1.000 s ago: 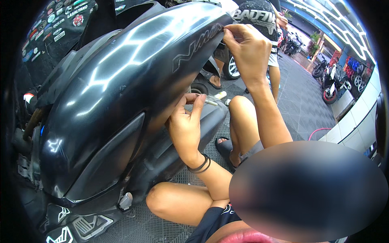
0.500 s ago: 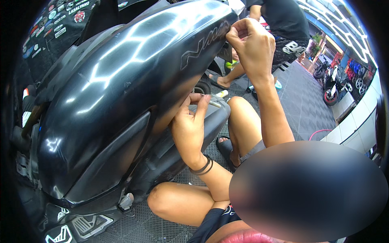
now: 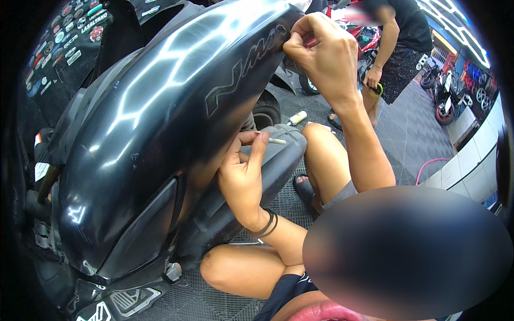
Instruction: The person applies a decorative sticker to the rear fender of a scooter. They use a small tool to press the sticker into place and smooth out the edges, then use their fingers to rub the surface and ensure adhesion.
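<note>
left hand [image 3: 241, 182] grips slim pale rod [image 3: 277, 141], right hand [image 3: 327, 61] pinches, contents unclear, seemingly for precision, at one o'clock on glossy black plastic panel [image 3: 144, 125].

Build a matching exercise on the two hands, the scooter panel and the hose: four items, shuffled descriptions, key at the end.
1. Left hand
2. Right hand
3. Scooter side panel
4. Hose

A. Glossy black
B. At the upper end of the outlined lettering
C. Pink, near the tiled wall
D. Holds a slim pale tool

Pairs: 1-D; 2-B; 3-A; 4-C
</note>
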A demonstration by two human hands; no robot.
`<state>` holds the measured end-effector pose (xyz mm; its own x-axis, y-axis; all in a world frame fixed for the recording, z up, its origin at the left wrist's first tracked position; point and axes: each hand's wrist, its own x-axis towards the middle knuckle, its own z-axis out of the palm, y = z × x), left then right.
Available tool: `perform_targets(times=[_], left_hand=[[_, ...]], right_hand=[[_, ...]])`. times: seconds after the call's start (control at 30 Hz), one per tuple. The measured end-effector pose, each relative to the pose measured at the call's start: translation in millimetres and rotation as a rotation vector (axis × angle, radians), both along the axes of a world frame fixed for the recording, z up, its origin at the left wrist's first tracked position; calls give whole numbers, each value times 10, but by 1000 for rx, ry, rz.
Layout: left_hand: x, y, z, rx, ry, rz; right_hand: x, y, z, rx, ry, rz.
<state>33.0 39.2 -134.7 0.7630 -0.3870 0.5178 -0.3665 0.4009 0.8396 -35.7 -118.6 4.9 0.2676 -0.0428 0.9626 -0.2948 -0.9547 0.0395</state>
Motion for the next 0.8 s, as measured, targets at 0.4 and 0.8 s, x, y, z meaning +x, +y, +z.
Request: perform_targets(times=[0.4,0.8], left_hand=[[10,33,12,11,0,-31],[65,18,-77,8,-54,25]], right_hand=[[-96,-36,-23,64,28,123],[-76,-256,-115,131,-22,441]])
